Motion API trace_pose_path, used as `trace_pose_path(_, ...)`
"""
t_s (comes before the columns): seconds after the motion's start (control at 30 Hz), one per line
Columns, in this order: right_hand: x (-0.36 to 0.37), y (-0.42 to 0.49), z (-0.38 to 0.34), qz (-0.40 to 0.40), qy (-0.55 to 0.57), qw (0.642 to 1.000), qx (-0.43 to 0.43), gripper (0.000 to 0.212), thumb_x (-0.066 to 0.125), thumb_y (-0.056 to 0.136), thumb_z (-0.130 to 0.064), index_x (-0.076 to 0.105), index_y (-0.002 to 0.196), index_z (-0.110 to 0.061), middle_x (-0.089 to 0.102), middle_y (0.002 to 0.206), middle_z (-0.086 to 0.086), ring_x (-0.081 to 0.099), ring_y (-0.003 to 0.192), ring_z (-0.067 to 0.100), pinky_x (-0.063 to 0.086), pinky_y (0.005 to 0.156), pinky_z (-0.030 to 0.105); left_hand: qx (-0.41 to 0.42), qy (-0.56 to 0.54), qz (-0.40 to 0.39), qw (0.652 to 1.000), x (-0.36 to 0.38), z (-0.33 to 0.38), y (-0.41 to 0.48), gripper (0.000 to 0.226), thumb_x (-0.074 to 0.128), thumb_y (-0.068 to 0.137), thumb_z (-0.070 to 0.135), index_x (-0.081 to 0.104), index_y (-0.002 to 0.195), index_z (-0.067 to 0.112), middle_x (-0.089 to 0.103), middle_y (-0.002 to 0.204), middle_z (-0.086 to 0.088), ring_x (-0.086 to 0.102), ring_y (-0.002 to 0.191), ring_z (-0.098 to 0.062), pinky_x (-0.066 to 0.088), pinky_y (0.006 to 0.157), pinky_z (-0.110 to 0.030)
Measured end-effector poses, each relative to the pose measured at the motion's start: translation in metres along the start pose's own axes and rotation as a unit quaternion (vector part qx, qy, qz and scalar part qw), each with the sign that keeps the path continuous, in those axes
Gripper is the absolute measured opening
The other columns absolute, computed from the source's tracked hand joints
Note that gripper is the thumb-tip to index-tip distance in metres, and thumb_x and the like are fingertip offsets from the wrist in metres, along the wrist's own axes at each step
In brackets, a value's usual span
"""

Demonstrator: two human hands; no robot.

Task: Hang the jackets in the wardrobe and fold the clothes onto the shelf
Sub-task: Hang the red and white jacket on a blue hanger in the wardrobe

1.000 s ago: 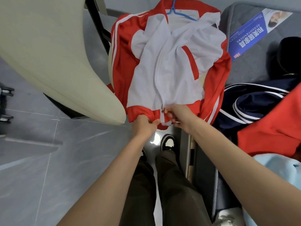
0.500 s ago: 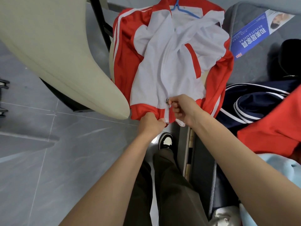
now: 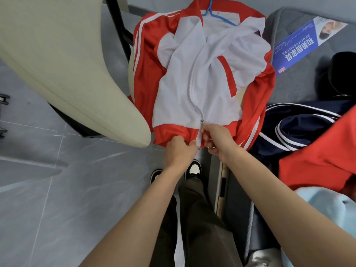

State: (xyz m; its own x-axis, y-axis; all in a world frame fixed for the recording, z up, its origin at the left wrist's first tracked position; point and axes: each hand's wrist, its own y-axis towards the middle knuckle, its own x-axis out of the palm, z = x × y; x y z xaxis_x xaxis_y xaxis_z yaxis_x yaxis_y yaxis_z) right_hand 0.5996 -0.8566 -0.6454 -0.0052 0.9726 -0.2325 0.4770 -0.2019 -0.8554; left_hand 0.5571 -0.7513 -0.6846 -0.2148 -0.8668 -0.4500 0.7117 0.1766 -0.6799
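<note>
both hands meet at the bottom hem of a red and white jacket [image 3: 179, 93], which lies front-up on a blue hanger [image 3: 211, 12], collar farthest from the person. the left hand [image 3: 180, 149] grips the red hem band with curled fingers just left of the zip, and the right hand [image 3: 217, 140] pinches the hem on the other side, the two nearly touching. the zipper pull [image 3: 201, 121] sits just above the right thumb, while a navy garment [image 3: 300, 130] and a red garment [image 3: 323, 155] lie on the bed [image 3: 300, 83] to the right.
</note>
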Motion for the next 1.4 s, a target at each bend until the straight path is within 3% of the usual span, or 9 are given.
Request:
trace_pose_path(0.13, -0.003, 0.002, -0.011, -0.027, 0.034, 0.998, 0.034, 0.031, 0.044, 0.088, -0.003, 0.049, 0.060, -0.013, 0.037, 0.043, -0.006, 0.023, 0.030, 0.004, 0.014, 0.028, 0.015, -0.012, 0.001, -0.035, 0.999, 0.004, -0.016, -0.006, 0.033, 0.062, 0.086, 0.025, 0.064, 0.066, -0.001, 0.049, 0.049, -0.001, 0.040, 0.042, -0.011, 0.030, 0.041, -0.020)
trace_pose_path(0.37, 0.002, 0.000, -0.021, -0.032, 0.019, 0.999, 0.030, 0.034, 0.043, 0.091, -0.002, 0.046, 0.059, -0.012, 0.035, 0.035, -0.009, 0.022, 0.027, 0.003, 0.015, 0.029, 0.015, -0.027, 0.021, -0.029, 0.999, 0.002, -0.020, -0.004, 0.040, 0.063, 0.087, 0.025, 0.046, 0.055, 0.009, 0.039, 0.047, 0.003, 0.037, 0.042, -0.012, 0.026, 0.044, -0.023)
trace_pose_path(0.47, 0.000, 0.001, -0.001, -0.014, -0.035, 0.999, 0.001, 0.029, 0.051, 0.090, -0.012, 0.048, 0.061, -0.016, 0.040, 0.047, -0.003, 0.028, 0.034, 0.006, 0.018, 0.035, 0.017, -0.009, 0.033, 0.000, 0.999, -0.003, -0.022, -0.004, 0.044, 0.063, 0.086, 0.026, 0.040, 0.051, 0.014, 0.037, 0.045, 0.006, 0.035, 0.041, -0.010, 0.023, 0.044, -0.024)
trace_pose_path(0.63, 0.003, -0.009, 0.020, -0.042, -0.048, 0.994, 0.085, 0.029, 0.048, 0.090, -0.011, 0.047, 0.062, -0.016, 0.039, 0.050, -0.003, 0.026, 0.039, 0.008, 0.016, 0.030, 0.014, -0.011, 0.033, 0.002, 0.999, -0.005, -0.030, -0.006, 0.040, 0.062, 0.087, 0.028, 0.045, 0.052, 0.014, 0.041, 0.046, 0.006, 0.040, 0.044, -0.011, 0.025, 0.044, -0.025)
trace_pose_path(0.87, -0.017, 0.005, -0.095, -0.016, 0.147, 0.986, -0.074, 0.035, 0.039, 0.095, -0.011, 0.047, 0.062, -0.018, 0.036, 0.036, -0.010, 0.028, 0.027, 0.002, 0.017, 0.028, 0.015, -0.043, 0.132, -0.081, 0.987, 0.015, -0.073, -0.036, 0.029, 0.060, 0.088, 0.034, 0.058, 0.068, 0.014, 0.056, 0.062, 0.004, 0.051, 0.056, -0.009, 0.041, 0.051, -0.025)
trace_pose_path(0.97, -0.022, 0.009, -0.118, -0.032, 0.065, 0.993, -0.095, 0.029, 0.044, 0.093, -0.014, 0.051, 0.065, -0.020, 0.042, 0.051, -0.008, 0.029, 0.034, 0.006, 0.017, 0.032, 0.016, -0.073, 0.092, -0.102, 0.988, 0.018, -0.090, -0.047, 0.032, 0.054, 0.093, 0.037, 0.065, 0.078, 0.011, 0.065, 0.074, -0.001, 0.061, 0.070, -0.015, 0.053, 0.070, -0.034)
trace_pose_path(1.13, -0.018, 0.014, -0.096, -0.045, -0.004, 0.997, -0.066, 0.030, 0.045, 0.097, -0.020, 0.053, 0.068, -0.018, 0.042, 0.058, -0.005, 0.028, 0.042, 0.007, 0.019, 0.035, 0.016, 0.000, 0.203, 0.011, 0.979, 0.003, -0.046, -0.035, 0.053, 0.044, 0.092, 0.058, 0.052, 0.055, 0.020, 0.051, 0.050, 0.007, 0.047, 0.045, -0.007, 0.024, 0.043, -0.017)
trace_pose_path(1.27, -0.024, 0.022, -0.097, -0.049, -0.027, 0.996, -0.070, 0.030, 0.048, 0.095, -0.021, 0.057, 0.067, -0.017, 0.043, 0.055, -0.005, 0.027, 0.042, 0.007, 0.018, 0.037, 0.016, 0.120, 0.147, 0.100, 0.977, 0.002, 0.026, -0.005, 0.034, 0.053, 0.087, 0.055, 0.046, 0.084, 0.022, 0.047, 0.071, 0.012, 0.039, 0.056, -0.004, 0.018, 0.048, -0.015)
trace_pose_path(1.4, -0.031, 0.037, -0.109, -0.081, -0.067, 0.992, -0.064, 0.022, 0.049, 0.092, -0.018, 0.057, 0.072, -0.016, 0.039, 0.051, -0.006, 0.022, 0.042, 0.008, 0.016, 0.037, 0.017, 0.130, 0.136, 0.131, 0.973, 0.008, 0.083, 0.035, 0.046, 0.051, 0.092, 0.050, 0.046, 0.118, 0.012, 0.059, 0.099, -0.001, 0.053, 0.079, -0.013, 0.031, 0.058, -0.023)
